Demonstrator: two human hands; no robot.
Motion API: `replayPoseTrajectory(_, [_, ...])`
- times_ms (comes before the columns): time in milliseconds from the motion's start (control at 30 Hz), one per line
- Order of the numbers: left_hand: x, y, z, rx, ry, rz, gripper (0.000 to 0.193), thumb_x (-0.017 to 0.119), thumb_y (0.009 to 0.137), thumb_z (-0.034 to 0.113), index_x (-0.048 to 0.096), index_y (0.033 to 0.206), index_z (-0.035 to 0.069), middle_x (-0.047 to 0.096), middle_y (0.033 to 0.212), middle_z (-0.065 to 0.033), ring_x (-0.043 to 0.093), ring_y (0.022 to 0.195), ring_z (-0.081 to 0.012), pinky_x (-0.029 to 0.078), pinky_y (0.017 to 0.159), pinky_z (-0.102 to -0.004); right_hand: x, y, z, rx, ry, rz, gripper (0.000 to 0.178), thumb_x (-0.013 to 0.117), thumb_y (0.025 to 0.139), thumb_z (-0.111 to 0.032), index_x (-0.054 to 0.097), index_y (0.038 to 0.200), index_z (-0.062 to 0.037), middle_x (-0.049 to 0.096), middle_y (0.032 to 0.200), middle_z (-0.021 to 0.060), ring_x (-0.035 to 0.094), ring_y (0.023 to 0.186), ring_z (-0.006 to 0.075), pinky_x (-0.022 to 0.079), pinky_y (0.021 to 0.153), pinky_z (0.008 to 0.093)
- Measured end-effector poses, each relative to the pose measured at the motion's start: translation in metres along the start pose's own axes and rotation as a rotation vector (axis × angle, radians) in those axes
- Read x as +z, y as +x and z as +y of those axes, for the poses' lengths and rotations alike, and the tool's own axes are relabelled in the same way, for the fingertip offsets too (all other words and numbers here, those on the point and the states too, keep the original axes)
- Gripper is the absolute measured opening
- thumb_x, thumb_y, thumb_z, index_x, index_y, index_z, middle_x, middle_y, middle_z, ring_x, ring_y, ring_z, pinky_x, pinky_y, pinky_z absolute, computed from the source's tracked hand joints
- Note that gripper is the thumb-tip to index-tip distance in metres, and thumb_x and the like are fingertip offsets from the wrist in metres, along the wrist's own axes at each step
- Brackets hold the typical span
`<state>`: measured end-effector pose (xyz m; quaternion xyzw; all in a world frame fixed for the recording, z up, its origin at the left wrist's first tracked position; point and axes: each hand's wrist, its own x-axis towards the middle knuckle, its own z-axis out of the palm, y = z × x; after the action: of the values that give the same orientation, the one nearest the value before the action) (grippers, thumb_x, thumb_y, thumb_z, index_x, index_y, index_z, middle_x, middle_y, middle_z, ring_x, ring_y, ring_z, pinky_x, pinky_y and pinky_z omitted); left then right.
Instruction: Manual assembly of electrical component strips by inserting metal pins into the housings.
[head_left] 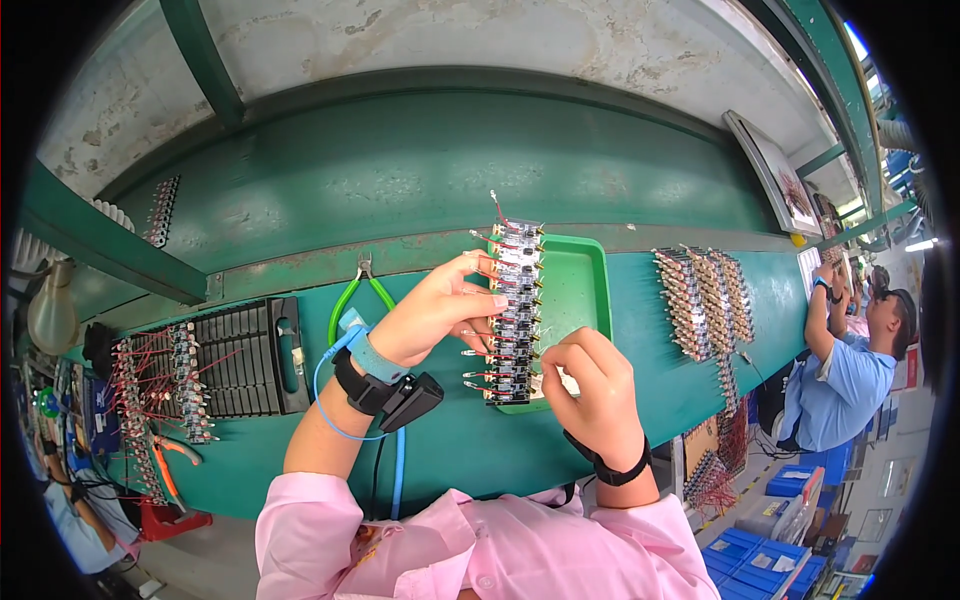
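Note:
A long strip of small black electronic parts (515,325) is held upright in front of me, with short red wire leads sticking out on its left side and metal pins along its right. My left hand (440,308) grips the strip's left edge, fingers and thumb closed on it. Close to the strip's lower right side is my right hand (598,395), its thumb and forefinger pinched together; anything between them is too small or hidden to name. Behind the strip and right hand lies a green plastic tray (602,285), partly covered by both.
Green-handled cutters (345,305) lie beyond my left wrist. At left, a black slotted rack (240,360) carries wired strips (187,375), near orange-handled pliers (165,470). More strips (705,300) are grouped at right. A blue cord (318,385) trails from my left wrist strap. A co-worker (845,365) sits far right.

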<state>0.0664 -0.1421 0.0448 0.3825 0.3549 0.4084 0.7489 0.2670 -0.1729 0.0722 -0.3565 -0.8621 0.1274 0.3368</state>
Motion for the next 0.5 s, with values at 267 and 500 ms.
replayPoseTrajectory(267, [-0.0018,-0.0003,-0.0018,0.006,0.009,0.000,0.029,0.056,0.082,0.010,0.042,0.107,0.005,0.061,0.080,-0.0076,0.061,0.063,-0.0131,0.050,0.049,-0.0229,0.0011,-0.0001,-0.0032,-0.005,-0.015,-0.001,0.020,0.060,0.059,0.012,0.053,0.073,-0.0006,0.050,0.068,0.0086,0.052,0.059,0.0244,0.041,0.052,0.0311])
replayPoseTrajectory(500, [-0.0020,-0.0002,-0.0001,0.001,-0.016,-0.026,0.029,0.056,0.082,0.011,0.041,0.108,0.006,0.061,0.080,-0.0071,0.061,0.063,-0.0130,0.051,0.050,-0.0234,0.0012,-0.0028,-0.0005,0.048,0.022,0.010,0.019,0.060,0.062,0.013,0.054,0.076,0.0002,0.050,0.070,0.0092,0.052,0.059,0.0234,0.042,0.052,0.0304])
